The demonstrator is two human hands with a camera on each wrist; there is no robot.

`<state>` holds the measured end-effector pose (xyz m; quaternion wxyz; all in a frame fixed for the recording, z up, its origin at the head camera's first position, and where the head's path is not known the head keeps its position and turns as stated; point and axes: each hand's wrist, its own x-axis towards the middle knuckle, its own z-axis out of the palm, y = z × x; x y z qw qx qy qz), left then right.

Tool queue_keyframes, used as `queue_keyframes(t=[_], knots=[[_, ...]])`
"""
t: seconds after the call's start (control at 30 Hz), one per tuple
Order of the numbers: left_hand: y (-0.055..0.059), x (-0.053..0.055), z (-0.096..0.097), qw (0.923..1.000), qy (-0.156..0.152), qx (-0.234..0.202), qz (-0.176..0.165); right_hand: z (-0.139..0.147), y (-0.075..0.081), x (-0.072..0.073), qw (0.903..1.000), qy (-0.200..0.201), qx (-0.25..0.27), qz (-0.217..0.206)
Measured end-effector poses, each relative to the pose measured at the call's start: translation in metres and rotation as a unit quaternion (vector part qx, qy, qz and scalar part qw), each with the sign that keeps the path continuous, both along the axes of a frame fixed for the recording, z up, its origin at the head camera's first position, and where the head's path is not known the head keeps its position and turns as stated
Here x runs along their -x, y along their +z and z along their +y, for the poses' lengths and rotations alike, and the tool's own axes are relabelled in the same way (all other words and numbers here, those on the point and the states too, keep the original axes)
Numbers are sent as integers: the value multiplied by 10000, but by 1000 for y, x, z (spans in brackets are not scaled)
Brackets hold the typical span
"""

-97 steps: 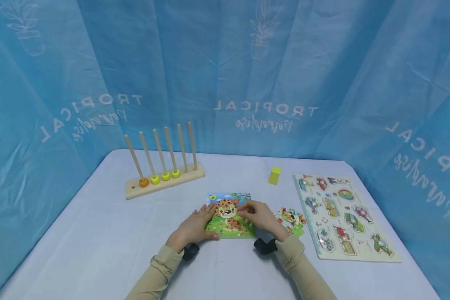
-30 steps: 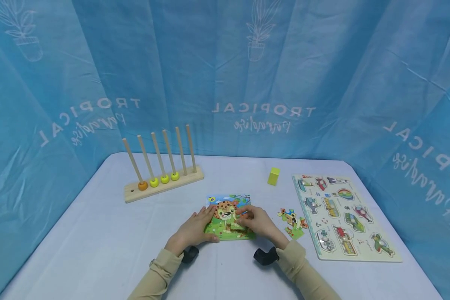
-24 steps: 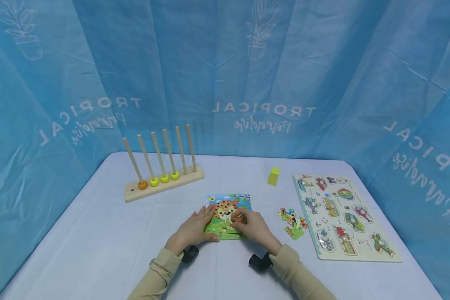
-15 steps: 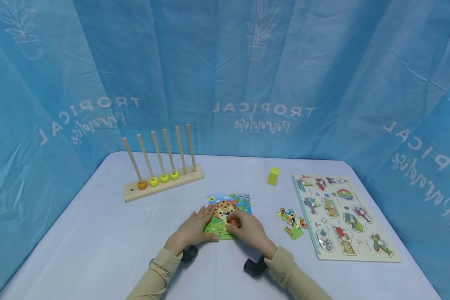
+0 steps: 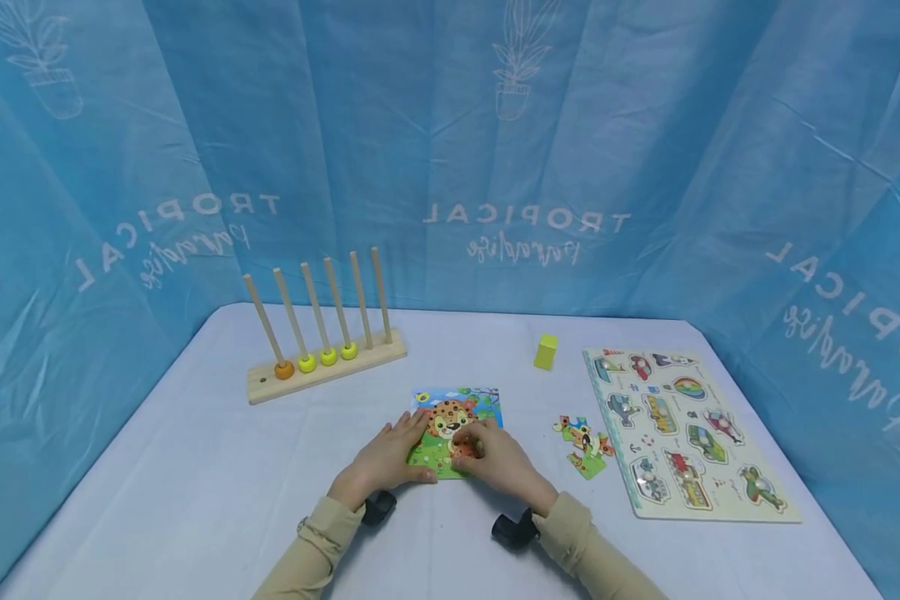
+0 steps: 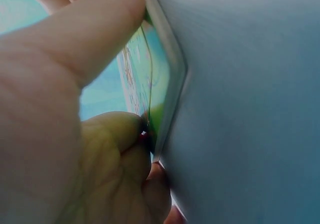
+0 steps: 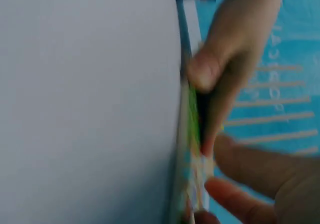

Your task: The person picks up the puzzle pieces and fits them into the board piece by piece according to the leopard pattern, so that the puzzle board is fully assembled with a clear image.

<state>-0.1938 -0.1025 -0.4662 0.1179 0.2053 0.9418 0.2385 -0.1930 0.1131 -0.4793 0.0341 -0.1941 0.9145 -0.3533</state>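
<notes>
A small jigsaw puzzle with a spotted leopard cub on a green ground lies at the middle of the table. My left hand rests along its left side, fingers stretched over the edge and thumb at the near corner. From the right, my right hand curls thumb and forefinger round a puzzle piece at the cub's body, down against the board. The hand hides the puzzle's lower right part. In the right wrist view the right hand is blurred, with its fingertips close to the board.
Several loose puzzle pieces lie right of the right hand. Farther right is a big vehicle peg board. A yellow block stands behind, and a wooden peg rack with beads is at back left. A blue curtain hangs behind.
My right hand has moved left and slightly nearer over the puzzle with the puzzle piece, which has gone from raised to down at the cub's body. The left hand has stayed in place.
</notes>
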Motion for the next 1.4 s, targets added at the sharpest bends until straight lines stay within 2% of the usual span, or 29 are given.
queue_keyframes(t=[0.13,0.23,0.37,0.5,0.6,0.73,0.9,1.03,1.23,1.4], knots=[[-1,-1,-1,10000,-3,-15,-6,25,8,3,9982,43,479,-357],[-1,-1,-1,10000,-5,-4,17,52,15,5,9971,-419,521,-359],[1,-2,-2,10000,24,-10,-8,94,22,9,9938,-1055,317,-151],[1,-2,-2,10000,58,-13,-2,128,25,12,9934,-1137,-113,8],[1,-2,-2,10000,57,-3,8,140,24,13,9923,-1092,-576,6],[1,-2,-2,10000,58,-15,1,137,22,18,9894,-1104,-939,-80],[0,-3,-1,10000,51,-60,-3,120,24,32,9859,-1242,-1050,-385],[-2,-4,1,10000,2,-57,-17,108,26,37,9817,-1416,-1060,-713],[-1,-2,2,10000,12,-5,32,100,27,38,9806,-1579,-714,-916],[0,-1,1,10000,25,18,34,102,23,40,9798,-1611,-144,-1179]])
